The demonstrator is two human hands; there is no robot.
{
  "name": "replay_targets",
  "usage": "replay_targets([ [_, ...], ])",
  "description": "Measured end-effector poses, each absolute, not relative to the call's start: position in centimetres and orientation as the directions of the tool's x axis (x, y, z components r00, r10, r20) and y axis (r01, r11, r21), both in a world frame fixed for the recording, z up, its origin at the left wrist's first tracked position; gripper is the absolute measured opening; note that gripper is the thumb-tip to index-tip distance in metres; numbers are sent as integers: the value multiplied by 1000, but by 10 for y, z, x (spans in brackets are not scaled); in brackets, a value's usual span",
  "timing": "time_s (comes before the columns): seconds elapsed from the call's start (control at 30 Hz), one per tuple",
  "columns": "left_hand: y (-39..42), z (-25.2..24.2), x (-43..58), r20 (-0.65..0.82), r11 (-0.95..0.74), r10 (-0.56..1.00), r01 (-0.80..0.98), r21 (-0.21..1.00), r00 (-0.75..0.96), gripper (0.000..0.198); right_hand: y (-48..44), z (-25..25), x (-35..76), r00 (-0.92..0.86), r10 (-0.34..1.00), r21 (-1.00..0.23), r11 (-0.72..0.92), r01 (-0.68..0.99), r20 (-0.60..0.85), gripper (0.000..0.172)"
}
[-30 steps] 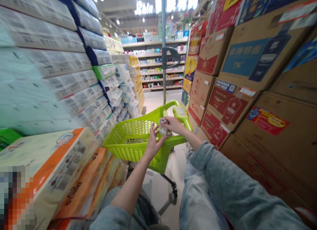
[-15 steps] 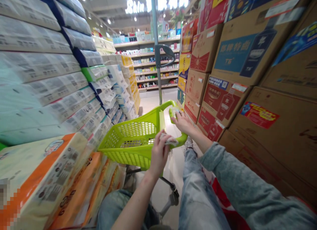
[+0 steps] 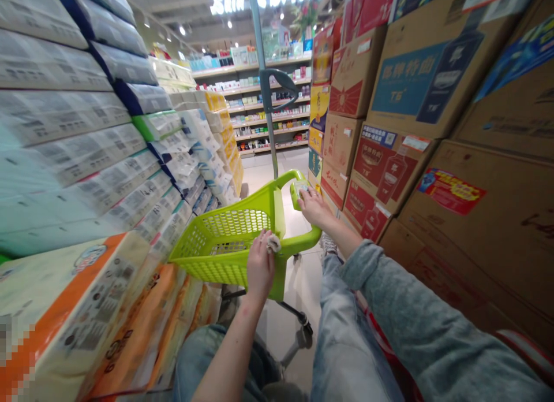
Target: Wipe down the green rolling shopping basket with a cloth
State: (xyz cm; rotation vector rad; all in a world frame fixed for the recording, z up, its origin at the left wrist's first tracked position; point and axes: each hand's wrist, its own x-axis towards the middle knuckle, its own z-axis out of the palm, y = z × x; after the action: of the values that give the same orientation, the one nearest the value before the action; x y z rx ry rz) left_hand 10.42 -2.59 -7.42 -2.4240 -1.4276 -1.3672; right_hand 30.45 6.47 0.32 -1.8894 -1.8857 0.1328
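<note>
A lime-green shopping cart [image 3: 220, 267] with a slotted basket stands before me on thin dark legs with casters. My left hand [image 3: 260, 263] is closed around a crumpled pale cloth [image 3: 273, 244], which lies against the rim of the basket near the handle. The cart's curved handle [image 3: 303, 239] loops toward me. My right hand [image 3: 312, 207] grips the far part of that handle, by a flat panel with a label [image 3: 298, 189]. A grey pole [image 3: 262, 38] with a dark loop grip [image 3: 281, 90] rises behind the handle; I cannot tell whether it joins the cart.
Stacked packs of tissue paper [image 3: 64, 73] line the left, with orange-and-cream packs [image 3: 108, 286] close to my left knee. Printed cardboard cartons [image 3: 411, 84] form a wall on the right. Stocked shelves [image 3: 251, 96] cross the far end beyond the tiled floor [image 3: 255, 168].
My left hand has moved left with the cloth, from the handle's near side to the basket rim. The right hand stays on the handle. The view has shifted slightly.
</note>
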Motion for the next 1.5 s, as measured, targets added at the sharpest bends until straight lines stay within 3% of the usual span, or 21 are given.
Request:
replay_targets([
  [0.1, -39, -75, 110, 698, -573, 686, 743, 344, 205, 46, 65, 3, 303, 60, 964, -397, 50, 916, 259, 47],
  [0.23, -55, -71, 146, 725, -670, 589, 718, 190, 357, 56, 66, 1, 303, 73, 959, -423, 52, 905, 274, 46],
  [0.43, -54, -81, 143, 713, -685, 539, 726, 60, 449, 65, 68, -1, 306, 77, 956, -441, 59, 896, 284, 46],
  [0.5, -51, -89, 123, 707, -675, 548, 735, 60, 446, 67, 69, -2, 307, 76, 955, -441, 62, 895, 288, 46],
  [0.77, -57, -107, 104, 753, -586, 617, 771, 249, 226, 69, 74, -4, 307, 67, 960, -409, 53, 911, 273, 49],
  [0.97, -64, -104, 153, 746, -635, 535, 771, 46, 396, 70, 74, -6, 308, 80, 942, -414, 66, 908, 327, 49],
  [1.2, -55, -104, 138, 712, -630, 527, 776, -38, 463, 67, 71, -2, 307, 74, 943, -427, 76, 901, 324, 49],
  [1.3, -46, -105, 127, 751, -603, 535, 797, 17, 388, 65, 71, -2, 308, 76, 944, -435, 75, 898, 321, 49],
  [1.5, -32, -107, 106, 776, -503, 620, 818, 280, 115, 61, 70, -3, 308, 64, 937, -435, 99, 895, 344, 47],
])
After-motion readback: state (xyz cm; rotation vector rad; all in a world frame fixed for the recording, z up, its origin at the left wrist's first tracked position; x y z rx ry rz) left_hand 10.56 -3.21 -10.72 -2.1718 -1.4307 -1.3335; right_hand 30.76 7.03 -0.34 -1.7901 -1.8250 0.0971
